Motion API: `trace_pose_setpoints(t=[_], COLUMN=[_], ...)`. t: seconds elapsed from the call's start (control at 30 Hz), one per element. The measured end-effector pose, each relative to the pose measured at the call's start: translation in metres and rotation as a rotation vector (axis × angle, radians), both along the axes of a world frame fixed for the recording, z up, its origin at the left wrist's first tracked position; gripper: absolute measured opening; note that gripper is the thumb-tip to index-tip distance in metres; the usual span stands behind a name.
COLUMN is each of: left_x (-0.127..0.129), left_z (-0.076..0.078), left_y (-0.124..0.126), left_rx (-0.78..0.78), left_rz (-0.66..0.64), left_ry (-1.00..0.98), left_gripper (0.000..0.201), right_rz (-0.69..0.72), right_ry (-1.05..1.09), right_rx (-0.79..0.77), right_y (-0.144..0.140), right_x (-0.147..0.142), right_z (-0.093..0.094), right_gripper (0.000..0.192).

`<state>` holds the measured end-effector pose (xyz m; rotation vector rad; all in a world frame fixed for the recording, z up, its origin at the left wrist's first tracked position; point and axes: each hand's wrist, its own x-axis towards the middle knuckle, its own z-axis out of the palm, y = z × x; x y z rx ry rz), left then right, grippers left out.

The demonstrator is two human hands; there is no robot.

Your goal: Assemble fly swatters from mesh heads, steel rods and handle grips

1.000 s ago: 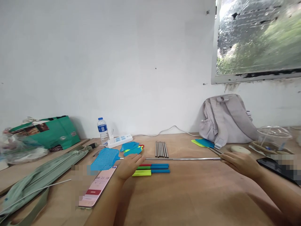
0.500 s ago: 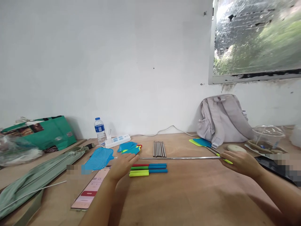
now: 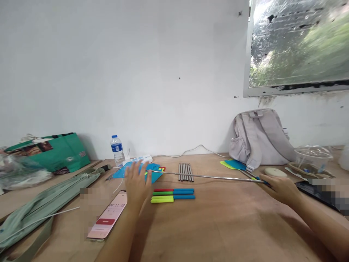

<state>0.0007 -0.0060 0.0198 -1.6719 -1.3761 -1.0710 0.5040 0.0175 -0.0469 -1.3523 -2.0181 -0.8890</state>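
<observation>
A fly swatter with a long metal rod (image 3: 212, 177) spans the table. My right hand (image 3: 280, 189) is closed around its handle end, which is mostly hidden by the fingers. Over at the other end, my left hand (image 3: 137, 185) is raised with its fingers spread, in front of the swatter's blue mesh head (image 3: 125, 171) and partly covering it. Whether the left fingers touch the head I cannot tell. Between the hands lie several short metal tubes (image 3: 185, 172) side by side, and nearer me several coloured handles (image 3: 184, 197) in red, green, yellow and blue.
More swatter heads (image 3: 156, 176) lie behind the left hand; blue and yellow swatters (image 3: 236, 165) lie by the grey backpack (image 3: 259, 140). A phone (image 3: 109, 216), water bottle (image 3: 117, 151), power strip (image 3: 143, 159), green bag (image 3: 60, 154) and plastic tub (image 3: 313, 156) stand around.
My left hand has let go of the rod and opened, its fingers lifting. The rod's left end and blue head have shifted up and away, so the rod now slants. My right hand still grips.
</observation>
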Motion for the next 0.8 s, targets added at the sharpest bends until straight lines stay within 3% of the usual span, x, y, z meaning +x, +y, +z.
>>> trace_pose_setpoints(t=[0.1, 0.2, 0.3, 0.4, 0.5, 0.67, 0.8], left_x=[-0.016, -0.028, -0.033, -0.032, -0.025, -0.017, -0.01], left_z=[0.003, 0.004, 0.004, 0.005, 0.006, 0.003, 0.002], left_y=[-0.001, 0.005, 0.014, 0.019, 0.018, 0.015, 0.015], left_rx=[0.14, 0.084, -0.129, -0.316, -0.309, -0.16, -0.145], left_rz=[0.112, 0.04, -0.243, -0.595, -0.709, -0.643, -0.612], left_ry=[-0.225, -0.617, -1.231, -1.668, -1.762, -1.762, -1.761], left_gripper=[0.037, 0.051, 0.058, 0.039, 0.032, 0.041, 0.042], right_rz=[-0.084, -0.081, -0.067, -0.069, -0.112, -0.186, -0.219], right_ry=[-0.071, -0.027, -0.007, -0.012, 0.0, 0.003, 0.032], right_rx=[-0.04, -0.027, -0.041, -0.052, -0.079, -0.089, -0.077], right_y=[-0.002, -0.005, -0.007, -0.01, -0.012, -0.016, -0.016], right_x=[0.012, 0.027, 0.039, 0.041, 0.034, 0.021, 0.013], right_z=[0.002, 0.004, 0.006, 0.008, 0.01, 0.012, 0.013], right_gripper=[0.029, 0.03, 0.03, 0.028, 0.023, 0.025, 0.029])
